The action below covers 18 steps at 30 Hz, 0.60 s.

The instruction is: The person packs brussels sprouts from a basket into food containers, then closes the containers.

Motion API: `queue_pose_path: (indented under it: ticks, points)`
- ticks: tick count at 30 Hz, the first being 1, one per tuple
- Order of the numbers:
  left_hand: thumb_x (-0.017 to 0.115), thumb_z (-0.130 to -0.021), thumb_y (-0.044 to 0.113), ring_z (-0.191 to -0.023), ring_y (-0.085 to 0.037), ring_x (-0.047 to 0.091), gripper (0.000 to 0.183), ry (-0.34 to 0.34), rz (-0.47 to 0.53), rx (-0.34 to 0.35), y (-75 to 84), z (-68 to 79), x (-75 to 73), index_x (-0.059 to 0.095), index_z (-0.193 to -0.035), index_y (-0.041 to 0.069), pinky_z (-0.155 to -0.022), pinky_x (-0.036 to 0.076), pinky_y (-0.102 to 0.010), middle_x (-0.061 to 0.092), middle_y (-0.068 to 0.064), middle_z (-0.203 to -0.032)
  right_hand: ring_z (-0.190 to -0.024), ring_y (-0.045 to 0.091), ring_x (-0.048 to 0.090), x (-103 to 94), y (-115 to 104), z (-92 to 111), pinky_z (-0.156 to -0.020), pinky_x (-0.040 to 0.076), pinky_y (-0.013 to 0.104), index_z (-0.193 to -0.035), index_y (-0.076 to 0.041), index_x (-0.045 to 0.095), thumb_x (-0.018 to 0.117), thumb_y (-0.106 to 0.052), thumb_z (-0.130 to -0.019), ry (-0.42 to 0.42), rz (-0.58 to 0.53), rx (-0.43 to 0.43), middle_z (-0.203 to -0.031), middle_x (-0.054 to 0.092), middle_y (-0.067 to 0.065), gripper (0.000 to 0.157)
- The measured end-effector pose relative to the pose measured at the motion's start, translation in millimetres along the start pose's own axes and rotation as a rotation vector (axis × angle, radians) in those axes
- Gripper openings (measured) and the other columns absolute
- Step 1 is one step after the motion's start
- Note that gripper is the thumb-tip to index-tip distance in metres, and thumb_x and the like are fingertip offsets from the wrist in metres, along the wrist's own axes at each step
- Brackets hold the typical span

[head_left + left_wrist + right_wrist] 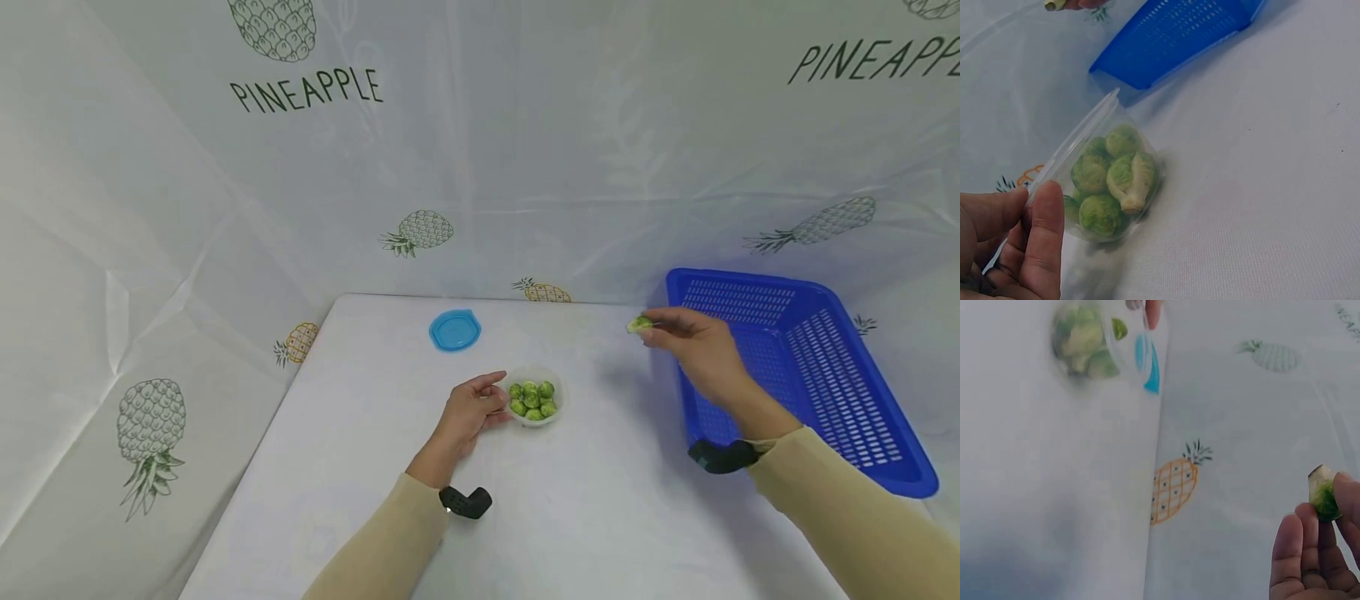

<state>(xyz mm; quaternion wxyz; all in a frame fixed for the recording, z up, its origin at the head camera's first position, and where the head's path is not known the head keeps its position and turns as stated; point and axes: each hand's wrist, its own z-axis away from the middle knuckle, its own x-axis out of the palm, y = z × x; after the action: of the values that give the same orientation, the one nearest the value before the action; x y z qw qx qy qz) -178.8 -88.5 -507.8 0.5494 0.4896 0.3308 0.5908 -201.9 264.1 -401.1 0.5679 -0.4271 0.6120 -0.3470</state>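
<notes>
A small clear plastic tub (534, 423) stands on the white table, with several green Brussels sprouts (532, 398) inside. My left hand (468, 412) holds the tub at its left side; in the left wrist view, the fingers (1044, 240) are at the rim (1082, 134). One sprout with a thick pale stem (1134, 187) shows through the wall. My right hand (697, 350) is raised by the left edge of a blue plastic basket (885, 392). It pinches a single Brussels sprout (1324, 495) between thumb and fingertips, its pale cut end facing outward.
A blue lid (455, 330) lies flat on the table (360, 383) behind the tub. The slotted basket fills the table's right side, partly behind my right forearm. White sheeting printed with pineapples (425, 229) hangs behind the table and at its left.
</notes>
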Motion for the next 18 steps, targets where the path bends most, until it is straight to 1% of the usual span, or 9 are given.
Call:
queue_pose_path:
  ticks: [6,10,13,18]
  points:
    - [0.063,-0.101,-0.006,-0.086,-0.014,0.066,0.05,-0.002,0.002,0.008,-0.7,-1.5,0.0,0.059,-0.149,0.005,-0.08,0.066,-0.029,0.059,-0.007,-0.104,-0.098,0.001,0.071,19.4,-3,6,-0.088,0.059,0.015,-0.136,0.003,0.066,0.076,-0.016,-0.1,-0.021,-0.116,-0.009,-0.11,0.072,-0.02,0.042]
    - [0.064,-0.101,-0.006,-0.085,-0.014,0.066,0.05,-0.003,0.005,0.004,-1.5,-2.4,-0.3,0.059,-0.149,0.006,-0.081,0.066,-0.029,0.059,-0.008,-0.105,-0.096,0.002,0.071,35.3,-4,11,-0.088,0.058,0.014,-0.134,0.0,0.068,0.077,-0.019,-0.099,-0.037,-0.129,0.009,-0.106,0.073,-0.02,0.041]
    - [0.063,-0.1,-0.006,-0.085,-0.014,0.066,0.05,-0.005,0.005,0.006,-1.8,-2.3,-0.5,0.059,-0.149,0.006,-0.082,0.066,-0.03,0.059,-0.006,-0.103,-0.095,0.004,0.072,48.9,-4,14,-0.089,0.059,0.015,-0.133,0.003,0.067,0.076,-0.016,-0.1,-0.053,-0.164,0.004,-0.106,0.073,-0.017,0.04]
    - [0.063,-0.101,-0.006,-0.085,-0.014,0.066,0.049,-0.002,0.001,0.006,-1.7,-1.3,-0.4,0.061,-0.148,0.006,-0.084,0.067,-0.033,0.058,-0.004,-0.101,-0.092,0.007,0.072,71.7,-1,19,-0.088,0.062,0.019,-0.131,0.01,0.065,0.074,-0.007,-0.099,-0.078,-0.288,-0.018,-0.105,0.073,-0.013,0.037]
